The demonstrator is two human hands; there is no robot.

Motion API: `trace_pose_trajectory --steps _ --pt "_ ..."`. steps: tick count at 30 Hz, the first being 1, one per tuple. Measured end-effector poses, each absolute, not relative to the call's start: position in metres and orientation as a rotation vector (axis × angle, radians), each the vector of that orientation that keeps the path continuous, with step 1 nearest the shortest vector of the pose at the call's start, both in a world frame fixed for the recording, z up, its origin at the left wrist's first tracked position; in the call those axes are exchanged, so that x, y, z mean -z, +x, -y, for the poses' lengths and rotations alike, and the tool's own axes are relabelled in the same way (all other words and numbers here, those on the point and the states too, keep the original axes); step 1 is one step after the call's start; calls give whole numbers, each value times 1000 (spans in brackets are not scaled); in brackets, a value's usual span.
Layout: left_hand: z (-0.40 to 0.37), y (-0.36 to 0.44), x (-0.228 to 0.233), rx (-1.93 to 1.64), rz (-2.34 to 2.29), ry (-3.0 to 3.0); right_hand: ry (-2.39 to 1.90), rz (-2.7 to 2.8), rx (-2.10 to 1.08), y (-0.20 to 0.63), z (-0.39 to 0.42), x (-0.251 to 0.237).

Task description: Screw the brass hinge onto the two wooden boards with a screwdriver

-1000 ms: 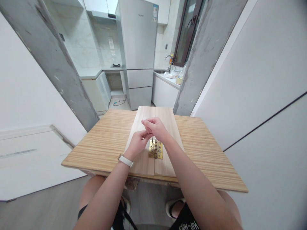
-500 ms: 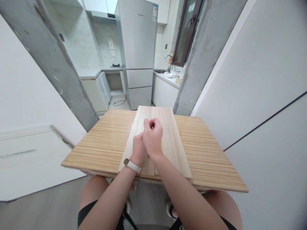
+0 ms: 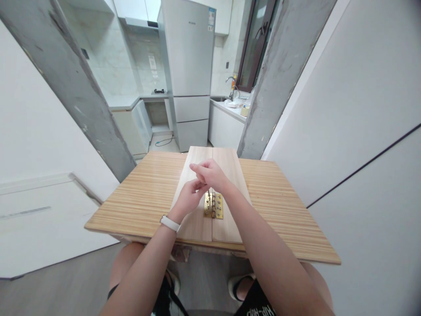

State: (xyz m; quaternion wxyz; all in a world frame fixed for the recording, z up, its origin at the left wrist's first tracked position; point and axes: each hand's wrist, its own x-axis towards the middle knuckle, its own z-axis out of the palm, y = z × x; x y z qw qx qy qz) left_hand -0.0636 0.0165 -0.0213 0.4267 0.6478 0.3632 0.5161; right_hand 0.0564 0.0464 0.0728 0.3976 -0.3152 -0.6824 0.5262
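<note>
A brass hinge (image 3: 218, 211) with several screws in its leaves lies across the seam between two pale wooden boards, the left board (image 3: 194, 227) and the right board (image 3: 228, 158). Over its left leaf stands a thin screwdriver shaft (image 3: 208, 192), its tip down near a screw. My right hand (image 3: 213, 174) is closed above the shaft around the screwdriver's handle, which the fingers hide. Just below and to the left, the fingers of my left hand (image 3: 190, 195), with a white-banded watch on the wrist, pinch together at the shaft.
The boards rest on a striped wooden table (image 3: 138, 193), whose near edge lies above my knees. Beyond it stand a grey fridge (image 3: 192, 57) and a counter with a sink (image 3: 219, 98). A white panel (image 3: 355, 109) rises at the right.
The hands have turned and moved apart a little. My left hand has shifted left, and my right wrist has lifted and swung right, so the hinge and screwdriver shaft now show.
</note>
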Motion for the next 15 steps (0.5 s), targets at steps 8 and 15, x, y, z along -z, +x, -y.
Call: trace_pose_trajectory --steps 8,15 --pt "-17 -62 24 -1340 -1035 1656 -679 1754 -1460 64 -51 -73" --pt "-10 -61 17 -1416 -1131 1672 -809 1578 -982 53 -33 -61"
